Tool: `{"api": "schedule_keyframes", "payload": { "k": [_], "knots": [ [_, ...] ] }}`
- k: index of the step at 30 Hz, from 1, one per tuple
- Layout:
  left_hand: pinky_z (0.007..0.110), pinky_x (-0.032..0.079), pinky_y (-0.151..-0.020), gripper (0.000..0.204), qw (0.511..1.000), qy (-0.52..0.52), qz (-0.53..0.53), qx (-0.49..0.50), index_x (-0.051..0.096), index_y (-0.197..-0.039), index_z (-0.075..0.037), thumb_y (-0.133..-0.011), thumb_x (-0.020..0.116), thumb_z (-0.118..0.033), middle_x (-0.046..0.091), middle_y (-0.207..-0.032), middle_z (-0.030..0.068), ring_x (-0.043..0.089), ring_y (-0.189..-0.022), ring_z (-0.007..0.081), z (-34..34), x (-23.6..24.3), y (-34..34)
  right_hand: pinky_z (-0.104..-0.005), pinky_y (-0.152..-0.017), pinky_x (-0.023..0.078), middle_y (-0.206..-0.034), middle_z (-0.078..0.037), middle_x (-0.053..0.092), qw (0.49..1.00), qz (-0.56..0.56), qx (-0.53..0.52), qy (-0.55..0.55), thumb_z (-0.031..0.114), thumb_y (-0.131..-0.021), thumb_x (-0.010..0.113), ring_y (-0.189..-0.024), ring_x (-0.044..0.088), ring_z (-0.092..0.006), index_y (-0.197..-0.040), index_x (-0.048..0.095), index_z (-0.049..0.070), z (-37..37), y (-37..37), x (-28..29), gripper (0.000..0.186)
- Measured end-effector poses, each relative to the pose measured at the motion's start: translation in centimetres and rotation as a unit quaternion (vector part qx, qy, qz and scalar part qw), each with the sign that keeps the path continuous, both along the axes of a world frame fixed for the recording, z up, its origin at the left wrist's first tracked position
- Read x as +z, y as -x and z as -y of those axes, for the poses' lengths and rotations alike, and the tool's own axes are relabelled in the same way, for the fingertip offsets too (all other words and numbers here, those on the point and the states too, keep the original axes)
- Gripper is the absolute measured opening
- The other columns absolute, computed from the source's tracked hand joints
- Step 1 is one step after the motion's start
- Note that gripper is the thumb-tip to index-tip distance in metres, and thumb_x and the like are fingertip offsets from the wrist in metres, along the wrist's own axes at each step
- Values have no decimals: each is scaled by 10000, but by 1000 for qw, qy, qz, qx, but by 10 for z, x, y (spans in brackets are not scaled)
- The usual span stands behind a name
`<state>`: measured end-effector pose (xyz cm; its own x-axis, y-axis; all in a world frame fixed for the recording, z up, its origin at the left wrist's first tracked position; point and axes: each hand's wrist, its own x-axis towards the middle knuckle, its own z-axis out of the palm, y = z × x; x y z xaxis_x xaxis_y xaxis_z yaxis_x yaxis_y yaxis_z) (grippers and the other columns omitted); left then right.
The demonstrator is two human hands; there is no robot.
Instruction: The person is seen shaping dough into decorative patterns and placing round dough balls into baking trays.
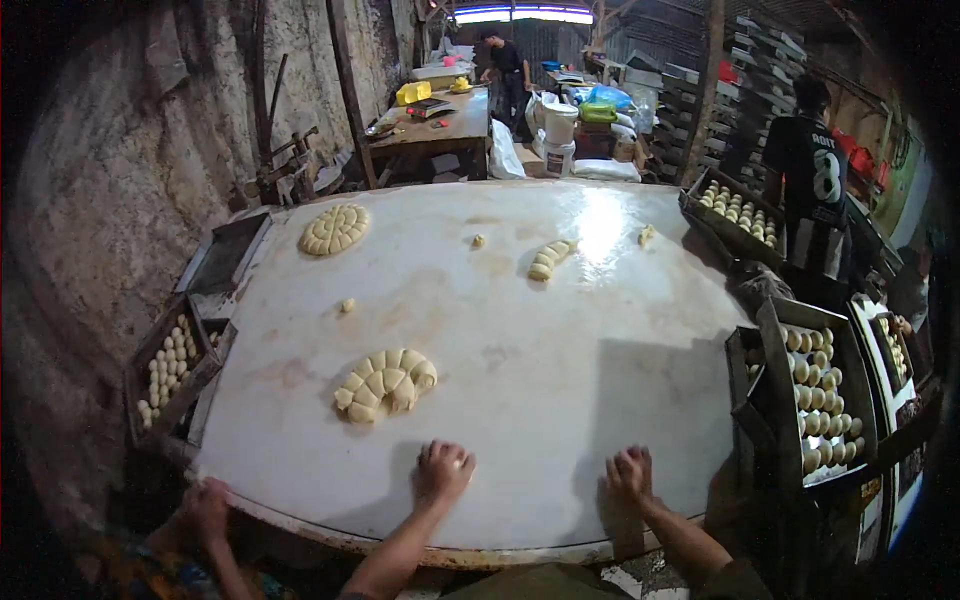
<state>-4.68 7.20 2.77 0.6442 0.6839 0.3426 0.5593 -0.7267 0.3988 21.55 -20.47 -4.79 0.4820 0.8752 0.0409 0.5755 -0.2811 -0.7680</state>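
**One segmented dough arc (pixel 383 370), near left, looked soft**

Arc sat on the pale tabletop (pixel 520 400), just beyond the left hand (pixel 445 472) and apart from it. Left hand was curled palm-down on the near edge side; a pale bit showed at its fingers, probably dough, but couldn't tell if it was gripped. Right hand (pixel 629 474) was curled too, well to the right; couldn't tell what, if anything, was under it.

Handling, my read: light per piece, soft, a bit tacky, not slippery. Segments looked barely joined, so lifting the arc by one end would likely have stretched or torn it. Best hold: one segment at a time, cupped from the sides, or both palms under the whole arc.

Also out: coiled dough (pixel 335 230) far left, short dough log (pixel 549 262) far right of centre, dough-ball trays (pixel 765 325) at right.
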Motion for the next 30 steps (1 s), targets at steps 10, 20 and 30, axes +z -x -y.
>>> {"api": "schedule_keyframes", "payload": {
  "k": [10, 20, 30],
  "knots": [
    [420, 431, -803, 123, 991, 90, 25, -96, 606, -732, -73, -747, 675, -174, 566, -900, 82, 498, -900, 291, 70, -18, -5, -440, -840, 423, -884, -137, 625, 985, 163, -37, 39, 247, -824, 581, -940, 532, -308, -995, 556, 49, 6, 101, 50, 263],
    [435, 405, -815, 161, 996, 53, -68, 14, 568, -852, -41, -790, 606, -185, 547, -940, 127, 469, -960, 325, 108, 9, -66, -334, -864, 452, -1041, -87, 598, 959, -266, -18, -95, 427, -897, 515, -969, 562, -180, -1143, 567, 90, 197, -41, 301, 420],
    [320, 425, -811, 184, 773, 602, 194, 47, 495, -1061, -7, -911, 471, -112, 529, -993, 81, 508, -914, 181, 150, 73, -139, -381, -722, 457, -924, -146, 615, 660, 403, -627, -98, 338, -882, 565, -847, 597, -298, -993, 562, 34, 418, -297, 351, 324]
  ]
}}
